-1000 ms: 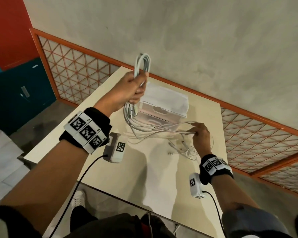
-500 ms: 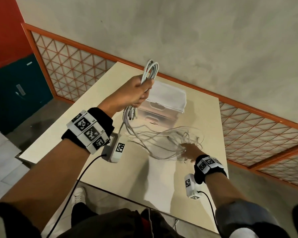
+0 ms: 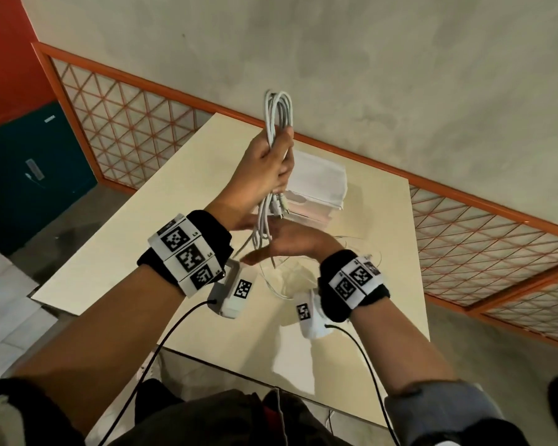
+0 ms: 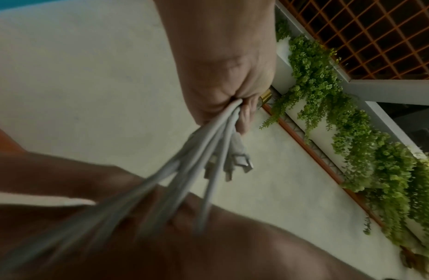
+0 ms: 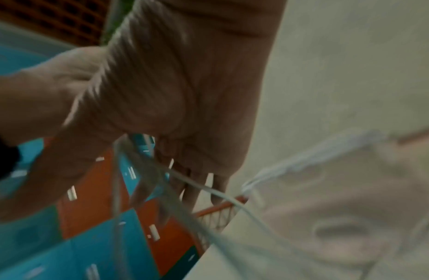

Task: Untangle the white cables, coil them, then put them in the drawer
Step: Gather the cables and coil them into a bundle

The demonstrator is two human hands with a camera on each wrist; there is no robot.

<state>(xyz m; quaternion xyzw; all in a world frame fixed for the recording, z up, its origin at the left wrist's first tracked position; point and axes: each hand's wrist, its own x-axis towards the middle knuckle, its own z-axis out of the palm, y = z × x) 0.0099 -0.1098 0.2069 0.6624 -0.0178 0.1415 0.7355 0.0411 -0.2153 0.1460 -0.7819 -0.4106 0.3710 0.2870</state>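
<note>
My left hand (image 3: 279,162) is raised above the table and grips a bundle of white cables (image 3: 278,114) folded into long loops. The loops stick up past the fist. Plug ends (image 4: 242,163) and strands hang down below it. My right hand (image 3: 281,244) lies just under the left, fingers stretched out toward the left, with the hanging strands (image 5: 208,189) running across them. Thin loose loops (image 3: 281,286) trail down onto the table. A translucent plastic drawer box (image 3: 319,185) stands behind the hands.
The beige table (image 3: 136,252) has its left edge and near edge close by. An orange lattice railing (image 3: 126,123) and a grey wall run behind it. Teal cabinets (image 3: 29,175) stand at the left. Green hanging plants (image 4: 352,132) show in the left wrist view.
My right hand left the loose strands at the table's right and came up and left, under the left hand. The left hand kept the coil raised.
</note>
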